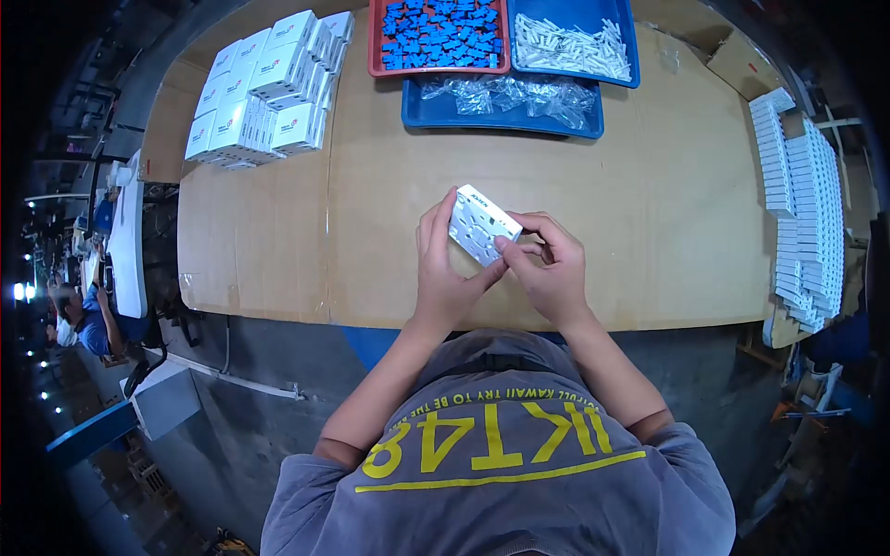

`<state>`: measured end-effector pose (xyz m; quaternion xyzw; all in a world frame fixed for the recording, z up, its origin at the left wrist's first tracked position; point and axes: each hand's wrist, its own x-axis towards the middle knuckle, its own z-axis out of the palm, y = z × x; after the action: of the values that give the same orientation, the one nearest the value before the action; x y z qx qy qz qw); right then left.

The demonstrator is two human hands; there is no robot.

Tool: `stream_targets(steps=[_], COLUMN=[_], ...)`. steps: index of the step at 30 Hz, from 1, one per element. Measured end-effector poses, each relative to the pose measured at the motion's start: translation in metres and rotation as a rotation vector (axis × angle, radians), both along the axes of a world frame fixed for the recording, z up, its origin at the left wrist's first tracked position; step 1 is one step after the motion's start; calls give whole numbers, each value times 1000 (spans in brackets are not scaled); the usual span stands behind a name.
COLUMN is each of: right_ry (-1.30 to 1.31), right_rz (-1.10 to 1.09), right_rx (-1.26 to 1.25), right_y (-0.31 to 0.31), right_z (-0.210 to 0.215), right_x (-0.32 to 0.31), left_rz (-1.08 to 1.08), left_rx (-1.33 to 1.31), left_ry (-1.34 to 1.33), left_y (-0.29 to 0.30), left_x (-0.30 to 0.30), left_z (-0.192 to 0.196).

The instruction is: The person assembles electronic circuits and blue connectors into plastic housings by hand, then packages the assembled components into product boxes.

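Between my two hands, above the cardboard-covered table (612, 204), is a small white box (479, 225) with grey printed shapes on its face. It is tilted. My left hand (443, 278) is closed on the box's left side, its fingers running up along the edge and the thumb below. At the box's lower right corner my right hand (553, 269) grips with thumb and bent fingers. The fingers of both hands hide parts of the box's edges.
White boxes (264, 83) are stacked at the far left. At the back stand a red tray (371, 42) of blue pieces, a blue tray (633, 46) of white plugs and another blue tray (505, 120) of clear bags. White switch-like pieces (807, 204) line the right edge. A person (93, 324) sits far left.
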<state>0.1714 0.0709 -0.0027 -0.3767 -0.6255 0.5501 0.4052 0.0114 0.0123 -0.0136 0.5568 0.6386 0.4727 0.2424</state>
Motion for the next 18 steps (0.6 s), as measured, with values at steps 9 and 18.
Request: stream_targets(steps=[9,18], right_ry=[452,216], right_rz=[50,74], right_rx=[-620,-63], right_y=[17,11], right_z=[-21,-4], right_x=[22,13], left_rz=[-12,-15], left_rx=[-19,201], left_ry=[-554,92], left_y=[-3,2], left_x=[0,14], left_z=[-4,-4])
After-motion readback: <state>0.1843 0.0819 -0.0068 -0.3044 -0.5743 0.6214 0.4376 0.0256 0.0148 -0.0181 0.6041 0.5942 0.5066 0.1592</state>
